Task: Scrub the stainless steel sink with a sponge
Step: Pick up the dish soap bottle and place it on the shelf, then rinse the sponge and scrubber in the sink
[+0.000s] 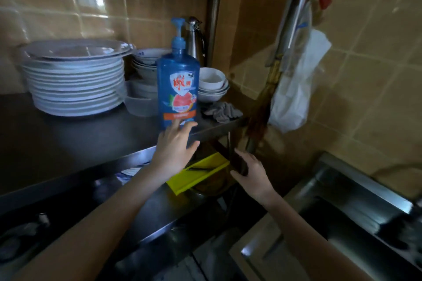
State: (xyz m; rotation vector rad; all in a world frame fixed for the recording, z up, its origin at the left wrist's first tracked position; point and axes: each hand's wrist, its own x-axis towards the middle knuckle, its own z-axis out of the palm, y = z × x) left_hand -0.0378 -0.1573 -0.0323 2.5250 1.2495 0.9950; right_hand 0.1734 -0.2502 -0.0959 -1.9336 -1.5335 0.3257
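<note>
A blue pump bottle of dish soap [179, 89] stands near the front edge of a steel shelf [68, 134]. My left hand [175, 146] reaches up to it, and its straight fingers touch the bottle's base. My right hand [250, 172] is lower and to the right and grips a dark flat pad [237, 162], which looks like the sponge. The stainless steel sink [365, 182] lies at the lower right, and its basin is dark and blurred.
On the shelf are a stack of white plates [75, 80], bowls [212, 84], a steel flask [195, 36] and a grey cloth [222, 110]. A yellow tray [198, 172] lies on the level below. Plastic bags [294, 89] hang from the rack's post by the tiled wall.
</note>
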